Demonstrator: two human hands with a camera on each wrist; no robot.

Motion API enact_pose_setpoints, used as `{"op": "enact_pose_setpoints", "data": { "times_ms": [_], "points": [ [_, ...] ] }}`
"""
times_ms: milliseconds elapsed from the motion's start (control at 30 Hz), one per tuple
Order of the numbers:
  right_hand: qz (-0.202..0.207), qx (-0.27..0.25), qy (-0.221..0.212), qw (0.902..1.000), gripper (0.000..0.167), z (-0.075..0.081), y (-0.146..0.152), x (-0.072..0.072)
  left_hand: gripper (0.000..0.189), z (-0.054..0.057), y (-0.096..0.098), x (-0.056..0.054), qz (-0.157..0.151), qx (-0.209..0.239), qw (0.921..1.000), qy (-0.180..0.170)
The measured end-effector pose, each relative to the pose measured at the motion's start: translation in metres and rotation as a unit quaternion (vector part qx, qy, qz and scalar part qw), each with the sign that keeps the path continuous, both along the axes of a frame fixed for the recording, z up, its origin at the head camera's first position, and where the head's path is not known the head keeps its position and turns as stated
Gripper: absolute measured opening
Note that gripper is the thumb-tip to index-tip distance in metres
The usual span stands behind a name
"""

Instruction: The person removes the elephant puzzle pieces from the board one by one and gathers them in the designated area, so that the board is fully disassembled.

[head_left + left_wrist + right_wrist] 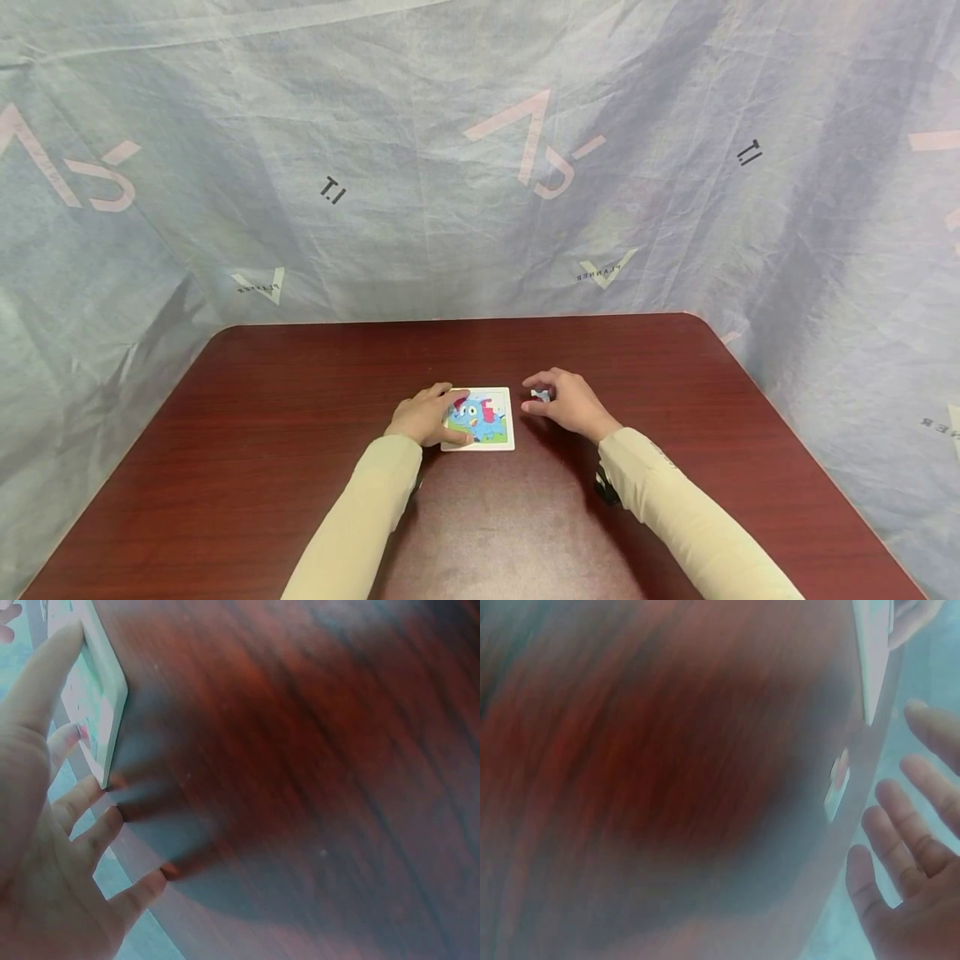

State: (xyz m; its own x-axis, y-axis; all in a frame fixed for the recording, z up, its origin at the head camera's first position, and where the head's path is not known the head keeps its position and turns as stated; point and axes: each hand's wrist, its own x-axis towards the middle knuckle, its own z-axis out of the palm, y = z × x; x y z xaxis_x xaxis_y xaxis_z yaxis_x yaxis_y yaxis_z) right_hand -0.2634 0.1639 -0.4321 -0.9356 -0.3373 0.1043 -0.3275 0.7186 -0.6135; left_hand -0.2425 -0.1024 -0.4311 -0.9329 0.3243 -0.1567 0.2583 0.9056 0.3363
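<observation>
One puzzle (491, 425) lies flat on the counter (315, 367), a little below the centre of the head frame. On its left side rests the left grip (425, 417), fingers spread, thumb and index finger touching the board. Right of the puzzle, the right grip (573, 406) has its fingers parted near a loose piece (540, 395). Printed cloth (420, 250) fills the upper half.
</observation>
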Motion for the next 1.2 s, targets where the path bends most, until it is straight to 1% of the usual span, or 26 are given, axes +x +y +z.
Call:
{"op": "enact_pose_setpoints", "data": {
  "times_ms": [500, 700, 833, 967, 1200],
  "points": [
    [-0.024, -0.022, -0.021, 0.9992, 0.029, -0.005, -0.026, 0.012, 0.08, 0.003, 0.001, 0.001, 0.005, -0.003, 1.0, -0.004],
    [-0.03, -0.026, -0.034, 0.9986, 0.028, -0.009, -0.034, 0.015, 0.08, 0.004, 0.002, 0.002, 0.008, -0.002, 0.9999, -0.013],
    [-0.039, -0.011, -0.038, 0.9985, 0.025, -0.011, -0.039, 0.016, 0.08, 0.004, 0.002, 0.002, 0.008, 0.0, 0.9998, -0.017],
    [-0.041, 0.014, -0.029, 0.9986, 0.023, -0.011, -0.043, 0.017, 0.08, 0.005, 0.002, 0.003, 0.008, 0.0, 0.9998, -0.016],
    [-0.037, 0.042, -0.019, 0.9983, 0.021, -0.011, -0.046, 0.018, 0.079, 0.005, 0.002, 0.003, 0.007, -0.001, 0.9998, -0.018]
  ]
}}
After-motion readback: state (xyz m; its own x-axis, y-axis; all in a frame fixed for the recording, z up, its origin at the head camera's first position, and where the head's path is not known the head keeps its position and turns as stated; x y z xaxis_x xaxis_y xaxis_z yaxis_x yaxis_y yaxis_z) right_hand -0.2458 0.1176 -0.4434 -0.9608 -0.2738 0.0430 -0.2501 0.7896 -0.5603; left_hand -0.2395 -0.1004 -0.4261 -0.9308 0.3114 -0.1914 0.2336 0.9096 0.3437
